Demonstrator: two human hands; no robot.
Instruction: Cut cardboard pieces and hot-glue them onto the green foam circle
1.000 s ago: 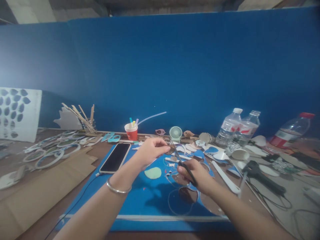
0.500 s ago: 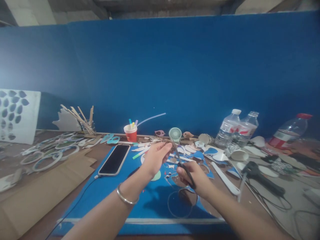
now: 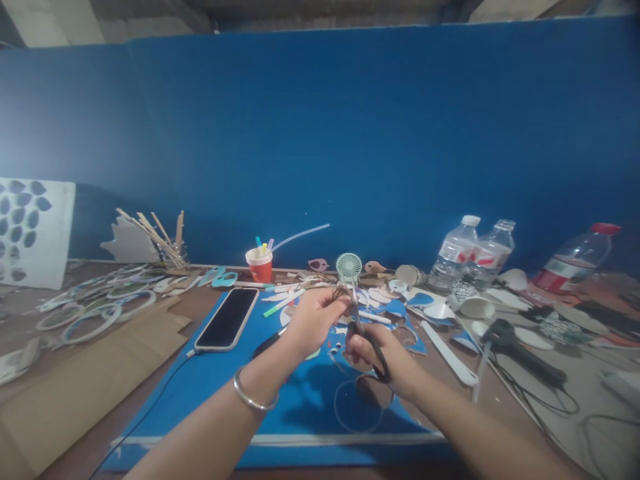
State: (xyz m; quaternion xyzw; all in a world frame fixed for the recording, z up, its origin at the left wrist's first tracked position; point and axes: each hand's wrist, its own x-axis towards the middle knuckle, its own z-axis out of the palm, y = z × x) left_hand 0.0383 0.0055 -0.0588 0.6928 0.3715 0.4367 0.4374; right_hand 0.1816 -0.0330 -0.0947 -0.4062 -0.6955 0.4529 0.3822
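My right hand (image 3: pixel 377 350) is wrapped round the dark handles of a pair of scissors (image 3: pixel 374 343), whose blades point up and away near my left fingertips. My left hand (image 3: pixel 317 317), with a silver bangle on the wrist, is pinched on a small brownish piece too blurred to name. Both hands are over a blue mat (image 3: pixel 300 413). Paper scraps, small beads and a loop of thin clear line (image 3: pixel 337 407) lie under and around them.
A phone (image 3: pixel 227 320) with a cable lies left of my left hand. Behind stand a red-and-white cup (image 3: pixel 260 268) with straws and a small green fan (image 3: pixel 349 267). Bottles (image 3: pixel 454 253) and a black glue gun (image 3: pixel 525 353) are at the right; brown cardboard (image 3: pixel 90 380) is left.
My left fingertips have shifted slightly right, towards the scissors. The scissors' blades look closer together and stand more upright. The view has moved slightly.
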